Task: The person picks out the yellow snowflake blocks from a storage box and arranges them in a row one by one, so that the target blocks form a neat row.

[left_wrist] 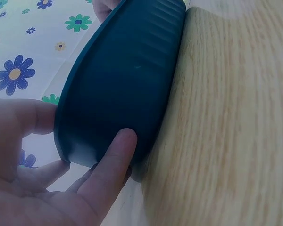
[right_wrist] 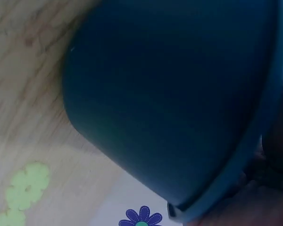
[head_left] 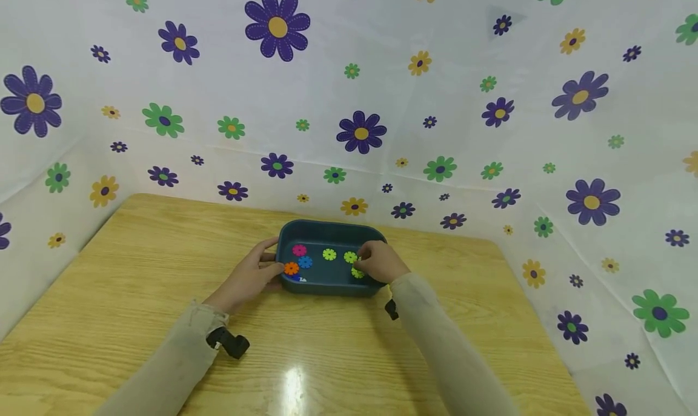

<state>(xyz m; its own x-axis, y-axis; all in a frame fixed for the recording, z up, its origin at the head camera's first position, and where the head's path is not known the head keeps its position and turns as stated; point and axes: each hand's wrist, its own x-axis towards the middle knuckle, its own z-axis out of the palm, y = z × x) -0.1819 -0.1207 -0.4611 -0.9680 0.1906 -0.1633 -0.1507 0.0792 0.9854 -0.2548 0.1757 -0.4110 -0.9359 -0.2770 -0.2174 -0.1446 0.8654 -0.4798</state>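
Note:
A dark teal plastic tray [head_left: 327, 287] stands on the table, with several flower-shaped plastic discs inside. A pink disc [head_left: 299, 250], a blue disc [head_left: 305, 262] and an orange disc [head_left: 291, 268] lie at its left end. Yellow-green discs [head_left: 329, 254] are in the middle and to the right. My left hand [head_left: 251, 277] grips the tray's left end, thumb at the rim and fingers against the outer wall [left_wrist: 118, 80]. Over the right end, my right hand [head_left: 382, 263] reaches in and pinches a yellow-green disc, mostly hidden by the fingers.
Yellow-green discs [right_wrist: 28, 186] lie on the wooden table [head_left: 305, 349] outside the tray's right end, seen in the right wrist view. White flower-printed cloth [head_left: 327, 89] rises behind the table and along both sides. Each wrist wears a black strap [head_left: 228, 342].

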